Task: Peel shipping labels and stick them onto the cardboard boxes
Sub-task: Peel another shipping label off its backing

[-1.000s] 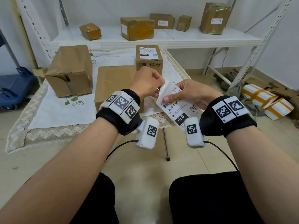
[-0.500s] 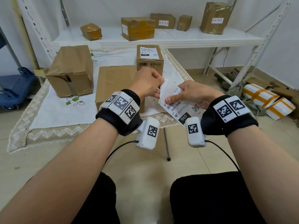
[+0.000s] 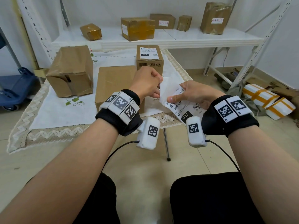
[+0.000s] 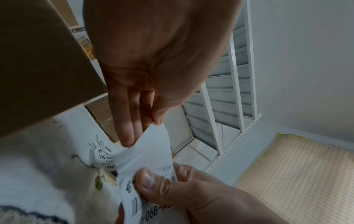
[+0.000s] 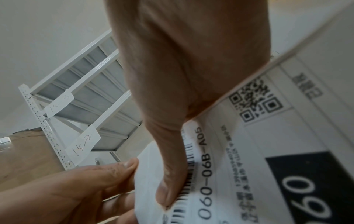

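Shipping label (image 3: pixel 186 107), white with a barcode, the code 060-06B-A05, a QR square and a black block reading 060, is held in the air between both hands, in front of the near edge of the table (image 3: pixel 48 135) and above the person's lap. Its upper left corner is lifted away from the printed sheet as a blank white flap, and the left hand (image 3: pixel 146 83) pinches that flap between thumb and fingertips; the left wrist view shows the thumb (image 4: pixel 159 115) meeting the fingers right at the flap's tip. Right hand (image 3: pixel 193 92) grasps the printed sheet, its thumb (image 5: pixel 172 174) pressed flat across the barcode while the other fingers sit behind the paper. On the table lies a white cloth (image 3: pixel 64 110) with a lace border and a small green leaf pattern, and three cardboard boxes stand on it: a large crumpled one (image 3: pixel 71 70) at the left, a plain flat-topped box (image 3: pixel 113 84) just beyond the left hand, and a smaller upright box (image 3: pixel 149 62) behind it that already carries a label (image 3: pixel 148 52) on its top. Beyond the table a white shelf (image 3: pixel 186 38) holds five more taped boxes, two with small white tags. White parcels bound with orange tape (image 3: pixel 265 101) lie on the floor at the right.
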Demonstrator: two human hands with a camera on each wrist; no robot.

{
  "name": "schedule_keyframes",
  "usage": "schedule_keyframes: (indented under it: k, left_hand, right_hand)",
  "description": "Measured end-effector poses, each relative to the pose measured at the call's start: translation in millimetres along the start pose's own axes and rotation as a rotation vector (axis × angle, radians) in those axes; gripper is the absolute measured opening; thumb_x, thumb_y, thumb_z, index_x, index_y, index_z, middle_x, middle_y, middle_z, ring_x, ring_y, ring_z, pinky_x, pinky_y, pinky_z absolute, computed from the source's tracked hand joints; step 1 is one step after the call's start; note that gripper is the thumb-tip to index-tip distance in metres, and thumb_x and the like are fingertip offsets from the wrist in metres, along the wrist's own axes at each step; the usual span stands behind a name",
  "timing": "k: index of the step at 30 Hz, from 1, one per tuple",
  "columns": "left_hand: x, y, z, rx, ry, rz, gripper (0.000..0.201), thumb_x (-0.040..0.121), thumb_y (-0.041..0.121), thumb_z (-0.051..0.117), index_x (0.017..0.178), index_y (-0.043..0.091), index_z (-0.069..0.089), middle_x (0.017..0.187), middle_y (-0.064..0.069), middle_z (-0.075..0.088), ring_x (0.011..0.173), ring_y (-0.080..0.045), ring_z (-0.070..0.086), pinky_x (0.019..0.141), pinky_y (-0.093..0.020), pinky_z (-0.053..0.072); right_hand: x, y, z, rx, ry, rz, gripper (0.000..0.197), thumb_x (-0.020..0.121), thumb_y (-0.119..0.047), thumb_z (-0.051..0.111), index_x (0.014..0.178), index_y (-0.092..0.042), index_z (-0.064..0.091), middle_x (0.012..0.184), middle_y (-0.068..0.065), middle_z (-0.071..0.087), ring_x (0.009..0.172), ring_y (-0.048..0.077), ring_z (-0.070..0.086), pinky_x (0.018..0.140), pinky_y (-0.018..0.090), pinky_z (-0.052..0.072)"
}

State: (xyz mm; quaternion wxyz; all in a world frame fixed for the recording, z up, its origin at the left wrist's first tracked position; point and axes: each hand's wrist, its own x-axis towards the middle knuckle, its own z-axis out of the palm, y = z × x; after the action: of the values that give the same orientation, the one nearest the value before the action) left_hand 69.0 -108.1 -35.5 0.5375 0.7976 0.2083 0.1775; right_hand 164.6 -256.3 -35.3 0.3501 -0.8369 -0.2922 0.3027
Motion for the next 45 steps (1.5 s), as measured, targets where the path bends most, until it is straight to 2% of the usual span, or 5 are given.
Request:
schedule_keyframes:
  k: [9, 16, 23, 30, 45]
  left_hand:
    - [-5.9, 3.4, -4.0, -0.053, -0.032, 0.010, 0.019, 0.101, 0.014, 0.059, 0.083, 0.010, 0.062, 0.079, -0.012, 0.067, 0.057, -0.020, 0.068, 0.050, -0.029, 0.057]
    - [-7.8, 3.1, -2.5, -0.038, -0.115, 0.034, 0.037, 0.101, 0.032, 0.061, 0.102, -0.003, 0.074, 0.099, -0.018, 0.076, 0.066, -0.017, 0.069, 0.067, -0.031, 0.064]
    - [-3.2, 1.0, -3.1, -0.035, -0.082, 0.074, 0.061, 0.094, 0.051, 0.065, 0.099, -0.009, 0.073, 0.101, -0.024, 0.073, 0.081, -0.025, 0.075, 0.069, -0.036, 0.065]
    - [-4.8, -0.7, -6.4, -0.047, -0.042, 0.134, 0.010, 0.084, 0.015, 0.082, 0.086, 0.006, 0.078, 0.077, -0.010, 0.073, 0.067, -0.012, 0.068, 0.062, -0.022, 0.057]
    - [-3.9, -0.3, -11.2, -0.053, -0.036, 0.101, 0.006, 0.085, 0.011, 0.080, 0.082, 0.009, 0.075, 0.090, -0.020, 0.076, 0.076, -0.022, 0.071, 0.075, -0.035, 0.063]
  right_hand:
    - [0.9, 6.8, -1.2, 0.134, 0.014, -0.013, 0.033, 0.077, -0.018, 0.088, 0.105, -0.003, 0.077, 0.102, 0.020, 0.078, 0.085, 0.035, 0.074, 0.081, 0.044, 0.062]
    - [5.0, 10.0, 1.7, 0.204, 0.036, -0.044, 0.049, 0.063, -0.020, 0.096, 0.105, -0.004, 0.077, 0.101, 0.020, 0.078, 0.101, 0.046, 0.072, 0.094, 0.063, 0.056]
    - [6.6, 8.9, 2.9, 0.310, 0.101, -0.099, 0.031, 0.080, -0.009, 0.085, 0.107, 0.002, 0.076, 0.104, 0.023, 0.077, 0.096, 0.039, 0.073, 0.096, 0.059, 0.056]
    - [7.3, 6.5, 4.4, 0.323, 0.104, -0.154, 0.018, 0.081, -0.004, 0.082, 0.099, -0.006, 0.077, 0.100, 0.015, 0.078, 0.087, 0.025, 0.073, 0.088, 0.042, 0.059]
    - [7.7, 5.8, -0.5, 0.183, 0.114, -0.078, 0.033, 0.080, -0.017, 0.086, 0.108, -0.003, 0.076, 0.105, 0.018, 0.077, 0.092, 0.033, 0.074, 0.093, 0.053, 0.059]
